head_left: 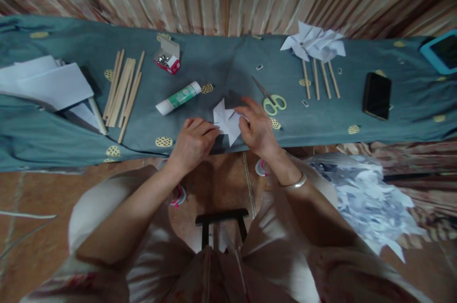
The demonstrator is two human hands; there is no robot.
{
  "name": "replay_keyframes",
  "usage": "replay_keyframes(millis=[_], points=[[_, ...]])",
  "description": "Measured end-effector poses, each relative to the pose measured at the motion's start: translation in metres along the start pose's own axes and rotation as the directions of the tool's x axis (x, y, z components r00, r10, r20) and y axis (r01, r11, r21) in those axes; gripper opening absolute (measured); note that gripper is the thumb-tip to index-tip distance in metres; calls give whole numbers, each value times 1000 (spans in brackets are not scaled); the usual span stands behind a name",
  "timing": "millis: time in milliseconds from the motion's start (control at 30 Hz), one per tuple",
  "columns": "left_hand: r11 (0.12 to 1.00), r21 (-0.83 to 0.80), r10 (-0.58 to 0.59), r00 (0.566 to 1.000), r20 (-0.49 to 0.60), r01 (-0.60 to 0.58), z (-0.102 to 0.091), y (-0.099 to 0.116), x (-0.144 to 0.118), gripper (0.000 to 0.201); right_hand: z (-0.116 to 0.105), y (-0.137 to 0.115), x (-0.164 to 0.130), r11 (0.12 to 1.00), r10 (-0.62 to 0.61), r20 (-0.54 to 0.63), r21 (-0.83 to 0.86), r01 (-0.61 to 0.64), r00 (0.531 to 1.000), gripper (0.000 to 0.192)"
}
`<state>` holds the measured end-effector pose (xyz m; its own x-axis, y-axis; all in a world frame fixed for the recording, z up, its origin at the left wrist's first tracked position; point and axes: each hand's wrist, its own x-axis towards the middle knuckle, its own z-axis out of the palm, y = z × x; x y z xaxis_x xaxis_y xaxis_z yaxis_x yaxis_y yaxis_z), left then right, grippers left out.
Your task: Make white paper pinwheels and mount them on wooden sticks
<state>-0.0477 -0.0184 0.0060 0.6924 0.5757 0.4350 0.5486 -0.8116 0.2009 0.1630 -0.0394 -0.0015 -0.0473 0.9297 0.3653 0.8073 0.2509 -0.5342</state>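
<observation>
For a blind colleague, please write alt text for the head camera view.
Two hands, left hand and right hand, press on a white folded paper pinwheel on a teal cloth-covered table. Around it lie a glue stick, green scissors, loose wooden sticks, a small pin box, finished pinwheels on sticks and a black phone.

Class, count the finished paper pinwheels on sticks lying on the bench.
4, as far as the sticks show: finished pinwheels lie side by side at the far right of the bench, heads overlapping, so another may be hidden.
</observation>
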Motion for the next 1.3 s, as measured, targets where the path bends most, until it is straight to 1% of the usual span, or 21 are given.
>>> replay_keyframes(millis=[100, 200, 300, 500, 700, 800, 1033, 1200, 1300], points=[[1000, -5, -29, 1000, -10, 29, -1, -11, 0, 21, -3, 2, 2, 1000, -4, 40, 4, 3, 999, 34], [999, -3, -47, 999, -13, 47, -1, -15, 0, 21, -5, 0, 1, 1000, -12, 71, -12, 13, 997, 37], [999, -7, -45, 999, -13, 45, -1, -12, 1, 21, -6, -1, 1, 1000, -17, 82, -8, 18, 996, 39], [997, -65, -41, 999, -9, 40, -2, 0, 5, 20, -6, 1, 4, 996, -91, 95, 34, 88, 991, 37], [994, -112, 5, 1000, 24, -2, 2, 9, 6, 20, -5, 1, 5, 995, -97, 110, 13, 97, 989, 38], [996, -93, 7, 1000, 31, -4, 3, 9, 6, 15, -5, 2, 5, 995, -102, 121, 2, 103, 987, 39], [999, -41, 36, 999, -4, -36, 3, 5, 4, 16, -6, 1, 2, 995, -94, 150, -6, 96, 984, 40], [998, -56, 12, 1000, 23, -10, 1, 4, 4, 16, -8, -3, 0, 993, -108, 149, -30, 113, 983, 40], [999, -42, 21, 1000, 4, -21, 1, 4, 4, 15, -9, -6, -1, 990, -125, 143, -50, 133, 982, 41]])
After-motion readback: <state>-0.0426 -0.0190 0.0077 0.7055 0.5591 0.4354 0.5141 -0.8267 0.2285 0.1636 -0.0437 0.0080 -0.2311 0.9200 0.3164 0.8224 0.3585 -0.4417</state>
